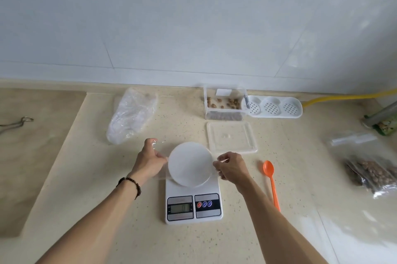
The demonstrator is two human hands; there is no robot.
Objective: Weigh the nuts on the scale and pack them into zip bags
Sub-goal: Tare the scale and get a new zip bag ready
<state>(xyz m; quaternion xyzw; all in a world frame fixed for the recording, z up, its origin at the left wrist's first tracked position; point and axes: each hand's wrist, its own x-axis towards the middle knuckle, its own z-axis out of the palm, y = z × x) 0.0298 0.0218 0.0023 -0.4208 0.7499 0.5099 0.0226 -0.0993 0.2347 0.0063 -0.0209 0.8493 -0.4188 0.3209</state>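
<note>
Spanning the counter (90, 178), the kitchen scale (193, 205) lies with its long axis toward the person, display nearest. A clear zip bag (160, 152) drapes over its round platform: light, limp, slippery, best held by its edges. Left hand (150, 160) and right hand (231, 167) each pinch one edge.

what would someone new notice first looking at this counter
Probably the white scale at the centre of the counter, with the left hand and right hand holding a clear zip bag over its round platform. Next, the orange spoon lying just right of the scale. Behind it, a clear container of nuts stands by the wall, its lid lying in front.
</note>
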